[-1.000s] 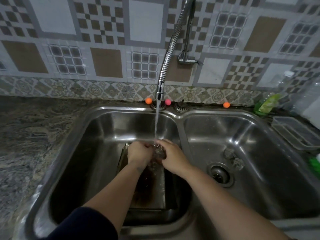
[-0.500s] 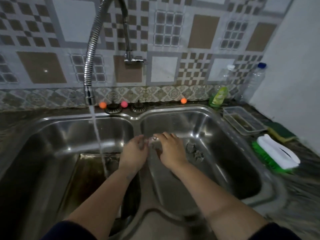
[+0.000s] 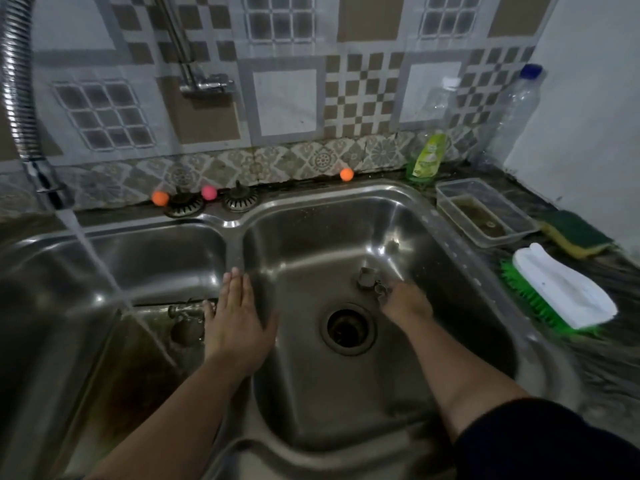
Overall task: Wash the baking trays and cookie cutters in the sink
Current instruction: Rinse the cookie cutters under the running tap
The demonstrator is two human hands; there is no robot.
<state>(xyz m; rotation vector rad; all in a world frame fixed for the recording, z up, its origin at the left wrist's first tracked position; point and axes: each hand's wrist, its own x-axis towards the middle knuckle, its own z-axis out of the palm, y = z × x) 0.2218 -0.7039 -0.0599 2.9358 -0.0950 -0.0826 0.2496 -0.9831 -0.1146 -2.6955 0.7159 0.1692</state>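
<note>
A dark, stained baking tray (image 3: 138,362) lies in the left basin under the running water (image 3: 90,261). Small metal cookie cutters (image 3: 185,325) sit on the tray's far end. My left hand (image 3: 239,317) is flat and empty, fingers straight, over the divider between the basins. My right hand (image 3: 407,304) reaches down to the floor of the right basin (image 3: 311,393), and its fingertips pinch a metal cookie cutter (image 3: 381,289). A second cutter (image 3: 366,276) stands right behind it. The right fingers are mostly hidden by the back of the hand.
The drain (image 3: 348,328) opens just left of my right hand. On the right counter are a green scrub brush (image 3: 561,292), a sponge (image 3: 575,233), a clear plastic tub (image 3: 485,216), a dish soap bottle (image 3: 426,157) and an empty bottle (image 3: 512,109). The faucet nozzle (image 3: 45,183) hangs far left.
Both hands left the water stream over the tray. My right hand carried a cutter down into the right basin, and my left hand let go and opened over the divider. The view swung right.
</note>
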